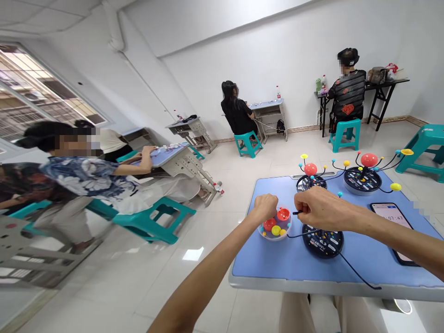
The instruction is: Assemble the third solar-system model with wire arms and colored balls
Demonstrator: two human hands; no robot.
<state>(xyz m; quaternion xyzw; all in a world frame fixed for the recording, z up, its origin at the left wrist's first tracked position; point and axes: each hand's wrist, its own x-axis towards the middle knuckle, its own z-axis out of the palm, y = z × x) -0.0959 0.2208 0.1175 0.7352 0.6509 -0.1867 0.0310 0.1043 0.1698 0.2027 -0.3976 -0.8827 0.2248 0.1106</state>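
My left hand (266, 206) is closed at the far left edge of a clear round container (274, 238); whatever its fingers hold is hidden. Inside the container lie red half-shells (283, 214), yellow pieces (276, 230) and small coloured beads. My right hand (321, 210) is closed around a thin black rod (296, 213), whose tip points left towards the container. Below that hand sits a round black base (322, 245) printed with planets, with bent black arms reaching out, one past the container's edge and another (360, 270) towards the table's near edge.
Two planet models with red balls, one (310, 169) partly behind my right hand and another (369, 160), stand at the back of the blue table (270, 266). A phone (388, 210) lies right, under my forearm. Several people sit at other desks; teal stools (156, 217) stand about.
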